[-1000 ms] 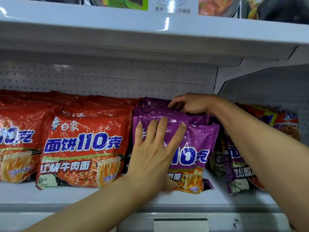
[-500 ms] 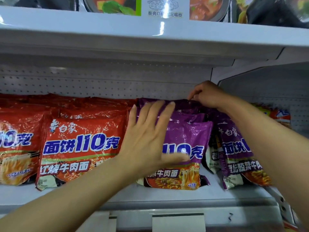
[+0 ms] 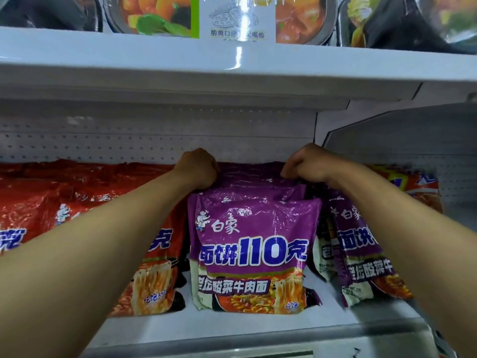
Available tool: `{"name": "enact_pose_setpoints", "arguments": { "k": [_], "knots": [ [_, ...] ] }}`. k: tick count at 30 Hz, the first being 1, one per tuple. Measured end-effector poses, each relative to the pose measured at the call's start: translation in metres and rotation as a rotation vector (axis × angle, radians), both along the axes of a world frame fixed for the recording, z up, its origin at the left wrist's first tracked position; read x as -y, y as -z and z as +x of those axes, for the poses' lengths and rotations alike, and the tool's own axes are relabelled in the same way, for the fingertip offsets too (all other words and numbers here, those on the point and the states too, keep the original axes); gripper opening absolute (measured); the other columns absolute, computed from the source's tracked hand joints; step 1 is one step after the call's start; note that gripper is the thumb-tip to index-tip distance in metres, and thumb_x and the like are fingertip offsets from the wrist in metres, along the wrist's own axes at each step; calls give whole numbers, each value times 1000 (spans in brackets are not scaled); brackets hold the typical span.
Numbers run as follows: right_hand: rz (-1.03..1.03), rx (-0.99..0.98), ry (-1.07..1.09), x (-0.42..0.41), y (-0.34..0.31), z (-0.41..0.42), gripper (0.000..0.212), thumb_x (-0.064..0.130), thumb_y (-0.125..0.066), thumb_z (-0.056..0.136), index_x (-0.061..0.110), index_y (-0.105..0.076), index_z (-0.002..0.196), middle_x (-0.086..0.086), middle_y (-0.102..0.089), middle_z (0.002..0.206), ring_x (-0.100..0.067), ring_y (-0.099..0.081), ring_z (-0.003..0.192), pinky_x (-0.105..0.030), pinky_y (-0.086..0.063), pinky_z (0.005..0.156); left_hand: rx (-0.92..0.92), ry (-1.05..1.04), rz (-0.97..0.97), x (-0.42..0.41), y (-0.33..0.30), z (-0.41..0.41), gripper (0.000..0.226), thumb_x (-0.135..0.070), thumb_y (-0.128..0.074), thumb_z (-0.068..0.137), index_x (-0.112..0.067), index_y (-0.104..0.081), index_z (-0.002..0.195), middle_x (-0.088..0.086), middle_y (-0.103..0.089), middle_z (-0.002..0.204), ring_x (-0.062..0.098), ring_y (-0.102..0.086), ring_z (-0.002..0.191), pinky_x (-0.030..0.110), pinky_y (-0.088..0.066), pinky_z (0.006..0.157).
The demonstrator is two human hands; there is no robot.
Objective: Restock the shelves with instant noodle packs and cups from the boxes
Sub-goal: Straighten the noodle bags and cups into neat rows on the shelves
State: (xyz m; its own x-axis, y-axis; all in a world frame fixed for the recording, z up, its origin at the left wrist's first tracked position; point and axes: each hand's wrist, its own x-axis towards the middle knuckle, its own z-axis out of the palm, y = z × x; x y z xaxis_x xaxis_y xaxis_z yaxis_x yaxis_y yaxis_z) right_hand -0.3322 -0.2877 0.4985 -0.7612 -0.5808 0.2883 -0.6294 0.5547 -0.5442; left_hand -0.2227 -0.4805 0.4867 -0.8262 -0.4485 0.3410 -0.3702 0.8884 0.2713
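Head view: both arms reach forward over the shelf (image 3: 232, 321); left hand (image 3: 197, 167) and right hand (image 3: 307, 164), fingers curled, grip the top edges of the purple noodle packs (image 3: 254, 244) standing there.

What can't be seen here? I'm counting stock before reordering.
Head view only:
- Purple packs: the rows behind are covered by the front pack; count unknown.
- Both hands' fingers: curled over the pack tops, left hand, right hand; what they grip is hidden.
- Red packs: left arm covers one, frame edge cuts another.
- Boxes: out of frame.
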Motion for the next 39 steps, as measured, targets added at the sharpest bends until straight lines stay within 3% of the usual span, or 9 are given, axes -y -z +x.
{"name": "enact_pose_setpoints", "arguments": {
  "k": [8, 14, 18, 22, 28, 32, 34, 37, 39],
  "knots": [
    [32, -107, 134, 0, 12, -3, 15, 5, -65, 87, 12, -72, 98, -2, -66, 108, -16, -59, 101, -17, -41, 83, -34, -34, -27, 6, 1, 0, 28, -9, -52, 97, -9, -63, 122, 11, -59, 128, 24, -57, 111, 30, -46, 98],
    [-311, -38, 33, -19, 9, 10, 13, 13, -67, 87, 20, -66, 76, 2, -66, 89, -9, -57, 83, -17, -42, 72, -198, 63, 44, 3, -11, 21, 22, -9, -53, 94, -3, -67, 110, 13, -62, 119, 26, -58, 108, 27, -44, 84],
    [-95, 71, -51, -25, 5, 27, 14, 34, -67, 86, 21, -65, 82, 3, -63, 88, -10, -55, 81, -21, -40, 66, -43, 142, 191, -1, -13, 41, 25, -21, -61, 91, -7, -68, 110, 9, -64, 116, 22, -57, 108, 27, -38, 84],
    [-71, 82, -6, -22, 11, 28, 15, 14, -77, 78, 21, -64, 80, -5, -66, 94, -19, -61, 87, -28, -49, 80, 20, 178, 164, -3, -9, 49, 19, -12, -61, 91, -12, -69, 108, 2, -63, 116, 14, -53, 104, 23, -37, 85],
    [-148, -25, 111, -14, 17, 28, 21, 8, -77, 77, 20, -61, 72, -3, -64, 87, -15, -58, 78, -20, -41, 58, 31, 130, 61, -7, -6, 53, 19, -17, -61, 92, -10, -69, 107, 5, -64, 117, 17, -55, 107, 22, -38, 82],
    [-363, -8, 77, -30, 16, 34, 15, 9, -72, 82, 18, -62, 74, -4, -65, 84, -9, -56, 66, -16, -39, 51, -76, 125, 71, -6, -6, 62, 22, -9, -55, 94, -9, -69, 110, 6, -64, 120, 18, -56, 109, 21, -39, 81],
    [-328, 20, 21, -38, 12, 42, 10, 13, -72, 82, 17, -64, 78, 1, -64, 85, -9, -56, 73, -13, -41, 55, -85, 131, 51, -6, -5, 66, 25, -6, -58, 91, -12, -68, 113, 4, -63, 123, 18, -55, 113, 20, -37, 84],
    [-77, 9, 7, -38, 11, 49, 12, 10, -75, 79, 17, -69, 85, 3, -63, 94, -13, -57, 94, -21, -43, 84, -78, 98, 7, -7, -1, 68, 25, -6, -57, 91, -14, -68, 111, 4, -62, 125, 22, -54, 116, 22, -37, 87],
    [-57, 5, 47, -35, 15, 49, 17, 6, -75, 78, 21, -67, 77, -1, -66, 98, -16, -60, 98, -25, -44, 90, -117, 71, 12, -6, 1, 68, 22, -5, -56, 91, -12, -69, 107, 6, -63, 122, 23, -56, 115, 22, -38, 86]
  ]
}}
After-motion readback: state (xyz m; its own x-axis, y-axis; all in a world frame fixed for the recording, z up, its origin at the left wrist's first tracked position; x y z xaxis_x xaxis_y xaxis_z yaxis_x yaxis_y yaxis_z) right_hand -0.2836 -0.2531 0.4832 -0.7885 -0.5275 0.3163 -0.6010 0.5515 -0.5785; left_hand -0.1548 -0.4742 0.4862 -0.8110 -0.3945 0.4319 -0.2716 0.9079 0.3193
